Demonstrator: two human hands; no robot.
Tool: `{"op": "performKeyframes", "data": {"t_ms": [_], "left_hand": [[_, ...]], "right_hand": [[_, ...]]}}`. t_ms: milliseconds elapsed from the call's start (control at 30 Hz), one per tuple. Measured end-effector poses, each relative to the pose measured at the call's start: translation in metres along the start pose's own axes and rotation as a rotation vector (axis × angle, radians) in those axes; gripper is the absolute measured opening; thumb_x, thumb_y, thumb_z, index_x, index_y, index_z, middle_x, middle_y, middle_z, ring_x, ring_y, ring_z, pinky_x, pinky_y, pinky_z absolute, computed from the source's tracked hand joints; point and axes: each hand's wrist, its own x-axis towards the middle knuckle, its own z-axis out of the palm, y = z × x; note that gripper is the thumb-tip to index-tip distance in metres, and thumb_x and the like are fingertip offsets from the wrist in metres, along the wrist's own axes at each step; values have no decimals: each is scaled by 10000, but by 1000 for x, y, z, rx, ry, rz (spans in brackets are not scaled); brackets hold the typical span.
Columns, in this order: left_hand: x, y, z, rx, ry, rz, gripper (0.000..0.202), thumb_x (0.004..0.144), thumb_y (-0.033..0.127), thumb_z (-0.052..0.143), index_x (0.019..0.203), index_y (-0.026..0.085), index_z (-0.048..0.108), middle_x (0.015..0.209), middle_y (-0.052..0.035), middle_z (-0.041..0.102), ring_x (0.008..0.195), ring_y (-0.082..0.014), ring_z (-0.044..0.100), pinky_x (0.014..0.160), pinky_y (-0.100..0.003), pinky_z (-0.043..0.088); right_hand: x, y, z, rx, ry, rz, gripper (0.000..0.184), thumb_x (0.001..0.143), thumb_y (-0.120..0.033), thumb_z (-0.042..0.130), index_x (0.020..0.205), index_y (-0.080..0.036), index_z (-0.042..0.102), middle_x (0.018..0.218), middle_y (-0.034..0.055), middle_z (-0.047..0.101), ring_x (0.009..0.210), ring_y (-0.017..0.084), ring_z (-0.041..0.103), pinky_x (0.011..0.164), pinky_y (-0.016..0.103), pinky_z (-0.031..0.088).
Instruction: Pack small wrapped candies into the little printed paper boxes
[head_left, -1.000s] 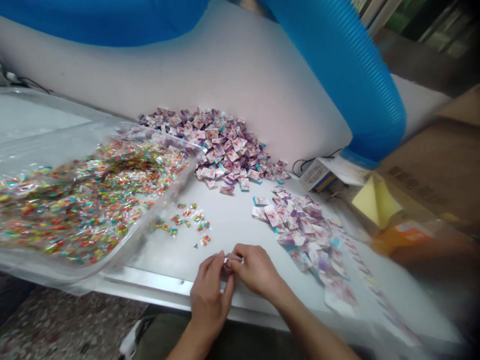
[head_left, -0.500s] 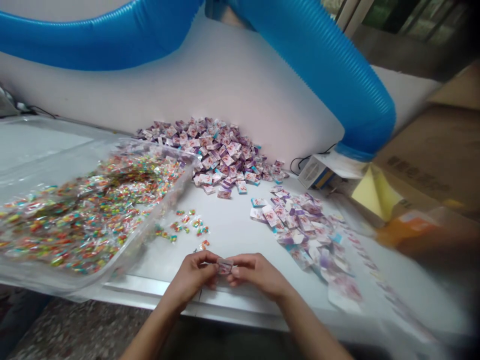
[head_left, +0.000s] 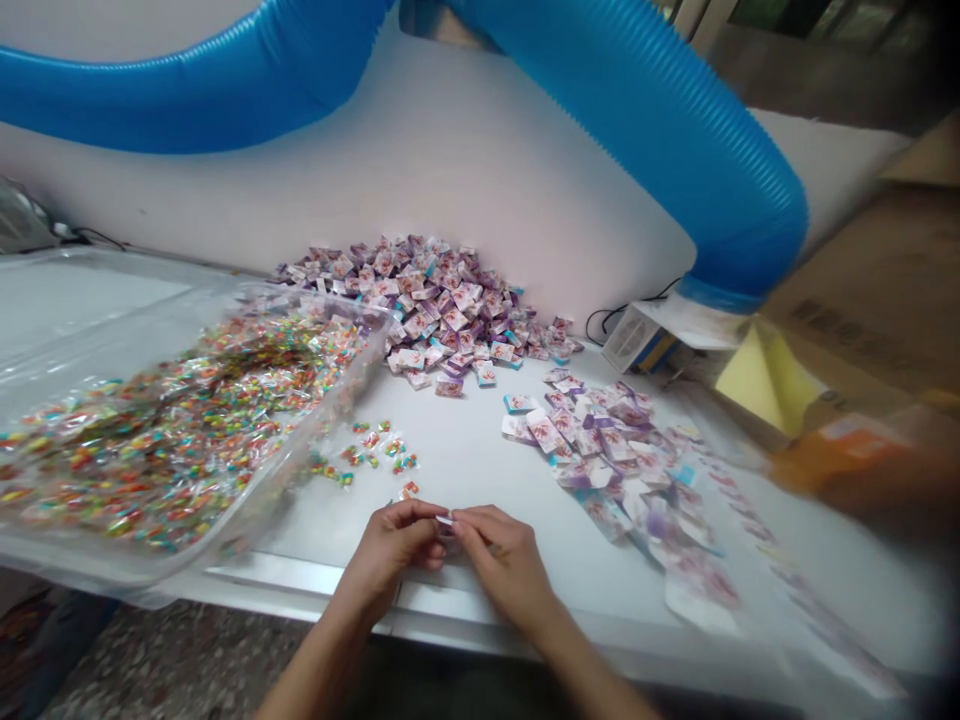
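Near the table's front edge, a small printed box (head_left: 445,522) sits between my two hands, mostly covered by the fingers. My left hand (head_left: 395,552) is closed on its left side. The fingers and thumb of my right hand (head_left: 504,558) pinch it at the upper right. Just beyond the hands lie several small clear packets of coloured candy (head_left: 396,447). To the right spreads a batch of flat-looking printed boxes (head_left: 600,440) in white, purple and blue. A big heap of folded boxes (head_left: 442,300) rests against the wall.
A clear plastic tray (head_left: 247,535) full of candy packets takes up the left of the white table (head_left: 465,430). A blue ribbed hose (head_left: 637,130) hangs overhead and comes down by a small white device (head_left: 637,335). Cardboard boxes (head_left: 862,290) stand at the right.
My right hand has turned, its fingers now over the top of the small box. The box is tilted and shows less of its face. The view has shifted slightly.
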Motion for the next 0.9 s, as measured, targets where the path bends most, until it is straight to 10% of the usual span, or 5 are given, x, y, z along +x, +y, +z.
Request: {"op": "performKeyframes", "data": {"t_ms": [300,600,900], "left_hand": [[-4,1,-4,-44,-12,-63,330,636,369,764,820,99,713,704,-64,714,564,-114,623,575,-236,528],[-5,-5,-3,-81,36,-56,331,579,319,819,820,119,710,727,-49,720,614,-130,652,687,-274,547],[-4,-22,-17,149,-109,210,390,728,388,702,1048,166,665,817,-34,707,733,-155,630,771,-306,509]], "right_hand": [[6,-3,-9,-270,-174,-130,270,895,-108,453,1050,-191,658,986,38,699,901,141,638,842,253,490],[-20,12,0,-834,-169,-564,481,807,30,343,1247,-3,532,1237,264,564,921,264,640,740,389,555],[-9,16,2,-576,-157,-397,484,847,-67,400,1323,-113,476,1112,154,627,973,208,592,796,324,533]]}}
